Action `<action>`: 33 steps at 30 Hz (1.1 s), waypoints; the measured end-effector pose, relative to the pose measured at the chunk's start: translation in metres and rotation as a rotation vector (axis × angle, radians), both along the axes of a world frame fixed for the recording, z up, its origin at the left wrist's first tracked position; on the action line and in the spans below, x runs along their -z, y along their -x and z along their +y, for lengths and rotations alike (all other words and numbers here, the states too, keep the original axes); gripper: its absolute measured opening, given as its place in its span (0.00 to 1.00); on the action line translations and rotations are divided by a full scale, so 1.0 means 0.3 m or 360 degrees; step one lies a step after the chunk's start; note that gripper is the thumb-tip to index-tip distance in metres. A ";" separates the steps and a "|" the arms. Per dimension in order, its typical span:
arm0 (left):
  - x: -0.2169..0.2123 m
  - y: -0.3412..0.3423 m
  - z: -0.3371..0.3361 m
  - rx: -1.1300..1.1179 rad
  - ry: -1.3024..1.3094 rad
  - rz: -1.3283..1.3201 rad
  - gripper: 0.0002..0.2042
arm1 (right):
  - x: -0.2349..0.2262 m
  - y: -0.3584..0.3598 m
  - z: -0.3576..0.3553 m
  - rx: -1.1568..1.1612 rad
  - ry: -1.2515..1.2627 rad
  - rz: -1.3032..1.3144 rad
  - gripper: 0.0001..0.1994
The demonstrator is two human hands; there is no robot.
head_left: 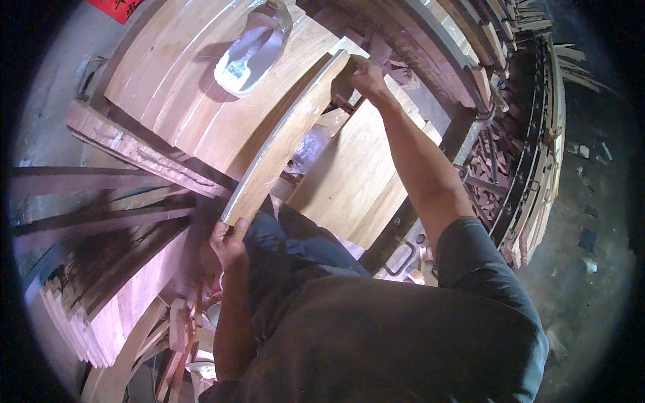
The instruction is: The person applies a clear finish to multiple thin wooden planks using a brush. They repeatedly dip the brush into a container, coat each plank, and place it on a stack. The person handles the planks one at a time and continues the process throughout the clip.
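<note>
A long, narrow wooden board (pixel 285 138) is held between my two hands, slanting from near left to far right above the workbench. White glue-like stuff runs along its left edge. My left hand (pixel 230 243) is closed on the near end, the thumb lying on top. At the far end, my right hand (pixel 367 76) grips the other tip, its fingers partly hidden. Left of the board, a cut-open white plastic tub (pixel 269 50) rests on a row of boards (pixel 175 94), some streaked with white lines. A brush (pixel 243 62) lies inside the tub.
More pale boards (pixel 356 185) lie right of the gap, where clear plastic (pixel 309 149) and wood scraps show. A rough-edged plank (pixel 134 144) crosses at left, near stacked boards (pixel 107 309). Long timbers and a rack of offcuts (pixel 496 161) stand at right.
</note>
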State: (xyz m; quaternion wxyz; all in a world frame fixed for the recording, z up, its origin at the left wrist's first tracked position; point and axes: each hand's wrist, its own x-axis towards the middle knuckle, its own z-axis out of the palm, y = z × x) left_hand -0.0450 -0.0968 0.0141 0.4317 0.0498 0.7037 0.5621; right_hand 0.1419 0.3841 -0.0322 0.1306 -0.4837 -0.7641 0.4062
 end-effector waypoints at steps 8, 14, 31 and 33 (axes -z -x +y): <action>0.036 -0.209 0.162 0.0267 0.0275 0.0173 0.15 | -0.063 -0.232 0.034 0.0139 -0.0179 0.0160 0.28; 0.113 -0.263 0.229 0.0389 0.0544 0.0255 0.19 | 0.041 -0.334 0.160 0.0058 -0.0492 -0.0347 0.28; 0.148 -0.254 0.305 0.0180 0.0787 0.0043 0.18 | -0.086 -0.227 0.127 0.0066 -0.0283 -0.0557 0.28; 0.133 -0.249 0.315 0.0216 0.0765 0.0090 0.17 | -0.050 -0.235 0.119 0.0094 -0.0310 -0.0492 0.27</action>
